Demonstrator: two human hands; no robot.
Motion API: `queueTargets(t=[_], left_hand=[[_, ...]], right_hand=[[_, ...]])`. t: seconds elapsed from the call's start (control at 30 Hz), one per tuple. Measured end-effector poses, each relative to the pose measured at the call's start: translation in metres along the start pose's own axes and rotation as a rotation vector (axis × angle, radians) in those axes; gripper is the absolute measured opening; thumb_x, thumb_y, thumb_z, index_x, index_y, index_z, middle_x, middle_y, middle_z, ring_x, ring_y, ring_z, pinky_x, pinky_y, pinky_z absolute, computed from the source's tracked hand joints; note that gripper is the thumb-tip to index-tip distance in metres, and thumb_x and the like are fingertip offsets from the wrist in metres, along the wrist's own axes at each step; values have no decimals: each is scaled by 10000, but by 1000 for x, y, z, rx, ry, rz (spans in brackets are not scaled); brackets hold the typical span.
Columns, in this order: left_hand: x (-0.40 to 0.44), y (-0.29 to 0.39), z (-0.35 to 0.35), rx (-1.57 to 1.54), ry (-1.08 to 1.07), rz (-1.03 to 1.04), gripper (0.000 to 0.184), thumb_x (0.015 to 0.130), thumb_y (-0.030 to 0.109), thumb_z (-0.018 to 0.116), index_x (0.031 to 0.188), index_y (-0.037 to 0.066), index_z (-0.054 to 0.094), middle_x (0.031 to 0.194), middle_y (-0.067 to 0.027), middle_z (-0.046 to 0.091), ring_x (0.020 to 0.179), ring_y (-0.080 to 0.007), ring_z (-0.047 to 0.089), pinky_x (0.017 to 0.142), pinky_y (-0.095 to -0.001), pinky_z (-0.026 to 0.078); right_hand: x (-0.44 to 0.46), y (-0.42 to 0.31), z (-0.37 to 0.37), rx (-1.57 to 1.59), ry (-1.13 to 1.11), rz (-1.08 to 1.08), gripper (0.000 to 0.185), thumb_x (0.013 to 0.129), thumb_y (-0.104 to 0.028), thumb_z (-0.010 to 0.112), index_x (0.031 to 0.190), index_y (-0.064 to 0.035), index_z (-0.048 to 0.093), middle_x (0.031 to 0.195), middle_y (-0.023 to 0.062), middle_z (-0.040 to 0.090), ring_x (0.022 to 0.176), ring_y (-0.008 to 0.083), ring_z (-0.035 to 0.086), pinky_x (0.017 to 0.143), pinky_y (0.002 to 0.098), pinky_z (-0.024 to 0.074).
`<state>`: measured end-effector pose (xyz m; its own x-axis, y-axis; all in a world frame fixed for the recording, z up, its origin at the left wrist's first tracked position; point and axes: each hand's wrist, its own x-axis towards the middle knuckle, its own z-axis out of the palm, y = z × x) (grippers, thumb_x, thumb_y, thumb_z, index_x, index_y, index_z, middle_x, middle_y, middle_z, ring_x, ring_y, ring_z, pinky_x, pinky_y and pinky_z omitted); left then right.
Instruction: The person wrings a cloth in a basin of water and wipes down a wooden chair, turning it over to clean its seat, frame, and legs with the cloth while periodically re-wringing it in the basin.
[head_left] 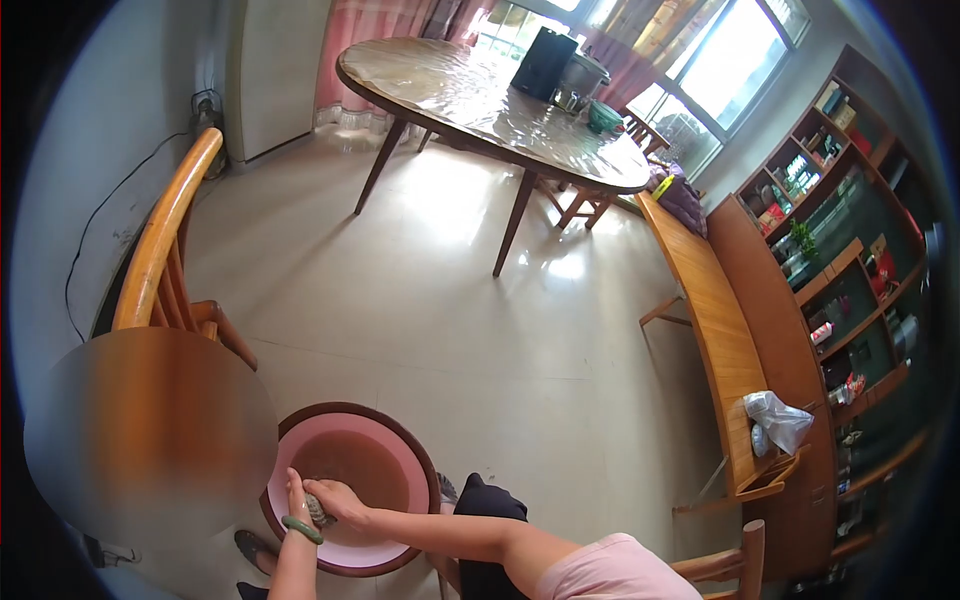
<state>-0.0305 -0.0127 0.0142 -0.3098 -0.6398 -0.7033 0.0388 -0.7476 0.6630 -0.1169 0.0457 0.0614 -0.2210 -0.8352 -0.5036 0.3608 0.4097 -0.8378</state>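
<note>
Though near a chair (160,230), hands (340,502) over basin (418,485).

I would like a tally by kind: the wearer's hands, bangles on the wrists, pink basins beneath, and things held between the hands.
Hands: 2 (left hand, right hand)
Bangle: 1
Pink basin: 1
Held item, kind unclear: 1
Total: 5

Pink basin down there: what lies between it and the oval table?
In the head view, just bare, shiny floor stretches between the pink basin and the oval table.
</note>
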Motion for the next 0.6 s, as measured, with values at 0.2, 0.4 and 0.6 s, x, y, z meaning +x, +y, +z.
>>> queueTargets(t=[0.2, 0.4, 0.6], left_hand=[[-46, 43, 26, -317, -487, -306, 634, 721, 647, 476, 1090, 132, 462, 1004, -74, 528, 912, -235, 534, 755, -387, 458], [-50, 37, 16, -363, -773, -231, 613, 686, 453, 662, 1158, 152, 413, 1084, -33, 492, 1061, -223, 464, 873, -433, 415], [-48, 36, 8, -162, -1008, -427, 276, 680, 160, 702, 896, 73, 553, 760, -56, 560, 669, -193, 565, 516, -274, 451]], right_hand=[[-8, -40, -18, -242, 26, -21, 353, 767, -333, 521, 834, 14, 534, 843, 144, 571, 834, 232, 554, 755, 337, 417], [-7, -55, -26, -283, -72, -494, 236, 742, -123, 526, 940, -9, 466, 830, 133, 515, 797, 221, 518, 698, 311, 429], [-6, -54, -18, 77, -362, -346, 170, 853, -100, 464, 1016, -54, 474, 719, 4, 486, 676, 70, 454, 596, 224, 408]])
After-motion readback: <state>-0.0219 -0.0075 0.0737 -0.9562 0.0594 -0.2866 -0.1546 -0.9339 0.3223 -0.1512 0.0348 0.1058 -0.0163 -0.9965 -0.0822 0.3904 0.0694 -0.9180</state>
